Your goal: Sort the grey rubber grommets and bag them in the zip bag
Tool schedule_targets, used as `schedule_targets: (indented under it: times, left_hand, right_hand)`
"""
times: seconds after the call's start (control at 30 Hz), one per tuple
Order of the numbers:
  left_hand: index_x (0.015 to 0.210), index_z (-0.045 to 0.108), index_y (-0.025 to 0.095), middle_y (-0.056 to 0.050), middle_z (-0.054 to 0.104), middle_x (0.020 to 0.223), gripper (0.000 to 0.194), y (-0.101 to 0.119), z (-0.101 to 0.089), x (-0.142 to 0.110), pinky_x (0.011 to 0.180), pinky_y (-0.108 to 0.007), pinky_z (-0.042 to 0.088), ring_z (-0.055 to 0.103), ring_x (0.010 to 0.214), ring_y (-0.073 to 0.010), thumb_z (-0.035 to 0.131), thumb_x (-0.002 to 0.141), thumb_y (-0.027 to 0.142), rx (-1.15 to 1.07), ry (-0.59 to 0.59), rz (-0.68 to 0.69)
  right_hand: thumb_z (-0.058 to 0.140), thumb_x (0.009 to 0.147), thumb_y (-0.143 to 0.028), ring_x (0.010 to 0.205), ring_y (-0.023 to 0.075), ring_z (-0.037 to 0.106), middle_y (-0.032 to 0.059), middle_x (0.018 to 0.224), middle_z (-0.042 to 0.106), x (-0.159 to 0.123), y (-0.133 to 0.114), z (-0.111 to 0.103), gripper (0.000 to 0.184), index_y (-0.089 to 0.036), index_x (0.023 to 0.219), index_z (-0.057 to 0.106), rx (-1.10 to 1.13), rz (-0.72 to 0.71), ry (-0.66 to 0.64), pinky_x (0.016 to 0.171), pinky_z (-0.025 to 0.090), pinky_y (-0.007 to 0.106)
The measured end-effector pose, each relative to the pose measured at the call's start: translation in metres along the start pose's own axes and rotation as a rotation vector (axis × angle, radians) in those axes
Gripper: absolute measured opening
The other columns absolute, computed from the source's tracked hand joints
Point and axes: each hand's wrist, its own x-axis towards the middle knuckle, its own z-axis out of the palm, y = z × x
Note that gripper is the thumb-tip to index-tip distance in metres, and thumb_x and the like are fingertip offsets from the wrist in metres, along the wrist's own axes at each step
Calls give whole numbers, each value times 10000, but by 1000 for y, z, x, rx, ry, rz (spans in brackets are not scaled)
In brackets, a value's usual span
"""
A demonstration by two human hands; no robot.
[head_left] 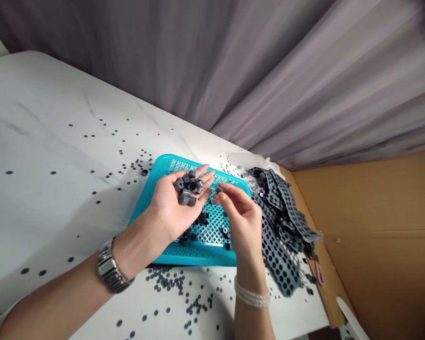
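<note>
My left hand (173,208) is palm up over a turquoise plastic basket (194,257), its fingers stretched out. Several small dark grey cylindrical pieces (188,187) with holes lie heaped on that palm and fingers. Just to the right, my right hand (242,210) pinches one small grey piece (218,189) between thumb and fingertips, close to the left fingertips. More black pieces (226,232) are scattered on the basket's lattice floor, partly hidden beneath both hands.
Perforated dark foam sheets (279,255) are piled right of the basket. Small black discs (166,281) litter the white marbled table (56,212). A pink-handled tool (319,274) lies by the cardboard (371,226) at right. Grey curtain (184,61) hangs behind.
</note>
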Motion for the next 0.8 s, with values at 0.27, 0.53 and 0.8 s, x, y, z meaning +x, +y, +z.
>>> schedule_targets:
  times: [0.27,0.53,0.8]
  left_hand:
    - [1227,574,65,-175,656,1171,425,-1,3,-5,952,-337,486,606,1123,-228,358,878,175,21,25,-11]
    - [1238,565,64,-164,673,1135,421,-3,8,-11,753,-257,553,638,1068,-214,346,891,155,35,8,-29]
    - [1227,572,51,-167,667,1158,414,-2,7,-12,723,-231,546,621,1103,-213,340,899,154,49,8,-45]
  right_hand:
    - [722,750,-242,910,181,661,36,986,703,-3,2,5,242,-233,992,708,196,78,135,877,553,385]
    - [708,760,-146,929,161,642,16,959,686,-14,-19,16,196,-260,918,734,114,-192,170,781,580,314]
    - [713,763,-185,844,146,644,5,885,683,-16,-19,17,110,-227,864,700,76,-196,167,760,566,305]
